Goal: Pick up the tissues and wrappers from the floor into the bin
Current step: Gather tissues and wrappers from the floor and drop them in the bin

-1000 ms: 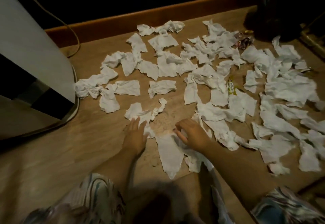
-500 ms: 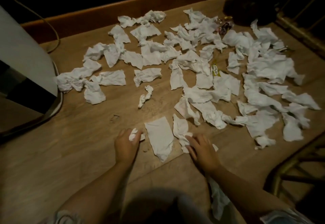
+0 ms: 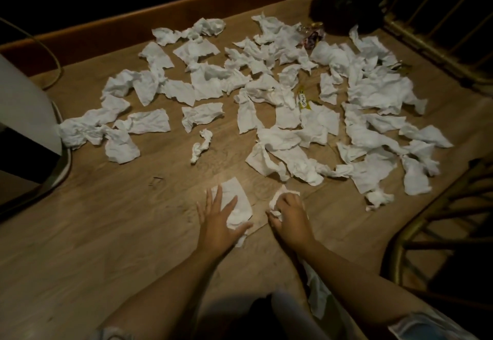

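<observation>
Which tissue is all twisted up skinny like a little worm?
The small twisted tissue lying alone on bare floor, beyond the left hand. It is rolled thin and ropey; the other tissues are flat or loosely crumpled sheets.

The brown wooden floor [image 3: 112, 222] looks smooth with a soft shine and visible grain. The white crumpled paper tissues [image 3: 373, 94] are matt and wrinkled. The small yellow wrapper [image 3: 303, 100] looks glossy. The brass-coloured metal frame [image 3: 416, 38] shines a little.
</observation>
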A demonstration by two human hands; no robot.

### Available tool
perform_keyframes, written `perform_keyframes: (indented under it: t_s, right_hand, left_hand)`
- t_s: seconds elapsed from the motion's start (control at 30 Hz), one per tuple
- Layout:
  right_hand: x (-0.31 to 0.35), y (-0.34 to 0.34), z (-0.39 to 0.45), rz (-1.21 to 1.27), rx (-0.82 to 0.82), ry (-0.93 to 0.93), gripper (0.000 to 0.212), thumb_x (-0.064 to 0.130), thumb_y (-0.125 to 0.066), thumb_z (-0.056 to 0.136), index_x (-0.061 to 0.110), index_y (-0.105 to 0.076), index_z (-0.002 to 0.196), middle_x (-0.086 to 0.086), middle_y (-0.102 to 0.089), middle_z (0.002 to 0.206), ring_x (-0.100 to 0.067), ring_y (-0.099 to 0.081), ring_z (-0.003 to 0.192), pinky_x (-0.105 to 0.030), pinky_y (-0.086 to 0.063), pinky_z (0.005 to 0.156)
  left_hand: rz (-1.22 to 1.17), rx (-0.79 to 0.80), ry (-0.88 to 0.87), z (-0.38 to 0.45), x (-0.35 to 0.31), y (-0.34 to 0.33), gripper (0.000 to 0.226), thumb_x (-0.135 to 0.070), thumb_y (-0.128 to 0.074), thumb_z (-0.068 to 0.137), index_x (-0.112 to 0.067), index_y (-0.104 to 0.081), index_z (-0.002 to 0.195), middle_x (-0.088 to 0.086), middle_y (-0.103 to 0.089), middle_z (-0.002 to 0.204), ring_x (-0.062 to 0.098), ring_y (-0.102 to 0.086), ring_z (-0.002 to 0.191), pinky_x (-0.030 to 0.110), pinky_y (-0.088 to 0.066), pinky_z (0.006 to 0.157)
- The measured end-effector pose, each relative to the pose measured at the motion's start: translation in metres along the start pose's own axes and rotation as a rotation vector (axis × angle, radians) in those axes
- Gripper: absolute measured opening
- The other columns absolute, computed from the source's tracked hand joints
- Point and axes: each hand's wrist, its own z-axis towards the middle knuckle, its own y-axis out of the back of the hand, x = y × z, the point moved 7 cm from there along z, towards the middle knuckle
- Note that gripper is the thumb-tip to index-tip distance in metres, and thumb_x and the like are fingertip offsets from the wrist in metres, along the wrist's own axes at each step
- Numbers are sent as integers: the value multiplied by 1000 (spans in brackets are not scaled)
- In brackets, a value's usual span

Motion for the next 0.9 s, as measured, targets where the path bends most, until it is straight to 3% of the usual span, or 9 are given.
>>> perform_keyframes:
  t_s: [0.13,0.2,0.27,0.4,0.5,0.6,0.7,0.8,0.9]
  right_hand:
    - [-9,5,-16,100,67,-94,21,21,-62,87,25,-44,77,2,-51,78,-18,-48,77,-35,-44,66]
    - [-14,16,-20,223,20,-156,18,12,-62,84,24,-49,84,3,-54,77,-13,-50,73,-31,-45,64]
    - [-17,32,-25,302,-84,-203,25,0,-60,79,20,-56,95,4,-57,83,-12,-52,76,-26,-45,66]
    - [-27,46,-48,350,-216,-224,35,-10,-61,74,11,-60,103,1,-46,117,-12,-56,95,-19,-49,80]
    - [-37,42,-75,297,-223,-179,38,-11,-63,72,11,-64,103,0,-46,134,-11,-50,116,-20,-44,96]
    - [-44,35,-102,193,-222,-126,33,-1,-66,76,15,-66,105,6,-55,125,-1,-42,120,-30,-41,101]
    - [-41,29,-120,120,-170,-43,25,25,-59,91,18,-64,115,0,-59,127,-5,-44,125,-47,-35,106]
    - [-37,13,-136,-13,49,85,55,57,-48,91,23,-52,134,-1,-36,152,-16,-26,144,-52,-10,118]
    - [-46,-4,-149,-178,238,175,79,70,-49,81,26,-35,145,0,-7,162,-18,-2,149,-47,6,118]
  left_hand:
    - [-159,-66,-80,-14,-1,1,47,-35,-75,82,-24,-60,125,2,-50,142,25,-31,141,41,-30,115]
    - [-249,-96,-65,-16,-6,3,47,-19,-77,81,-22,-58,123,-4,-58,124,21,-50,123,20,-35,104]
    - [-302,-103,-41,-17,-15,6,52,-16,-78,79,-22,-57,127,-13,-56,119,10,-51,113,3,-29,94]
    - [-326,-82,-78,-9,-39,10,34,-39,-78,78,-25,-70,107,-9,-60,98,8,-53,90,10,-39,74]
    - [-351,-90,-92,-3,-51,11,18,-28,-81,76,-16,-71,85,-2,-56,86,9,-52,77,17,-41,65]
    - [-336,-94,-56,-2,-54,7,21,-8,-80,76,-9,-70,94,0,-57,98,8,-53,84,1,-37,74]
    - [-378,-86,-41,-2,-52,1,32,1,-77,75,-8,-70,104,0,-64,107,15,-61,96,6,-40,86]
    - [-471,-70,18,-4,-47,-3,36,6,-71,77,-14,-71,107,-1,-70,106,18,-66,99,16,-48,90]
    - [-556,-66,85,-5,-47,0,41,6,-67,81,-21,-68,113,-1,-70,110,15,-66,102,34,-52,96]
